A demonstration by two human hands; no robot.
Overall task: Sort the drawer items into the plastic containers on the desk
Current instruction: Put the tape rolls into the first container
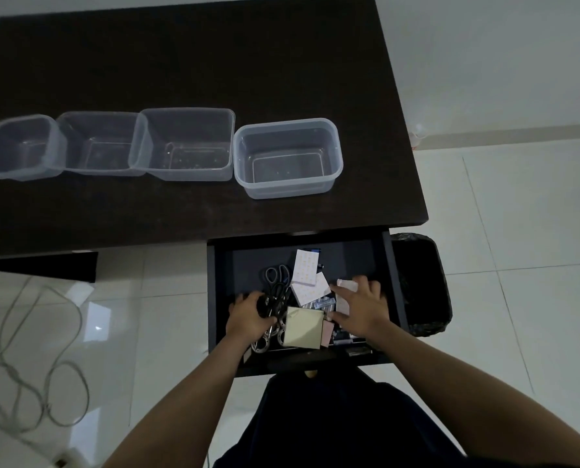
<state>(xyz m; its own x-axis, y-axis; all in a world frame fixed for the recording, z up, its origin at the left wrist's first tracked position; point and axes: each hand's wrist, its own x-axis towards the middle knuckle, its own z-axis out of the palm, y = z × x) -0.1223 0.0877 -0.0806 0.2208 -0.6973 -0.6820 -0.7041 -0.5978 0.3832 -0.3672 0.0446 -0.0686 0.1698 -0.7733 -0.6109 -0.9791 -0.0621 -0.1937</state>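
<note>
The drawer stands pulled out in the lower middle of the frame, and everything I have to sort is heaped in its near half: black-handled scissors, a pale yellow sticky-note pad with a pink pad just beside it, white printed sheets, and some metal rings at the front edge.

My left hand has its grip curled round the scissors where the dark handles and blades bunch together. My right hand lies spread over the papers on the right side of the heap, fingers straight and apart, pressing rather than holding.

Above, across the middle of the frame, four clear plastic containers sit in a row on the dark tabletop; I see nothing in them, so I judge the sorting has barely begun.

Risks as I see them: there seem to be several pairs of scissors tangled together, so lifting one may drag another and drop it back or onto the floor. The loose sheets under my right hand could slide or flutter out when I lift. The black bin stands right beside the drawer at right, so a stray paper could fall in. The rightmost container sits near the tabletop edge; a knock could push it off.
</note>
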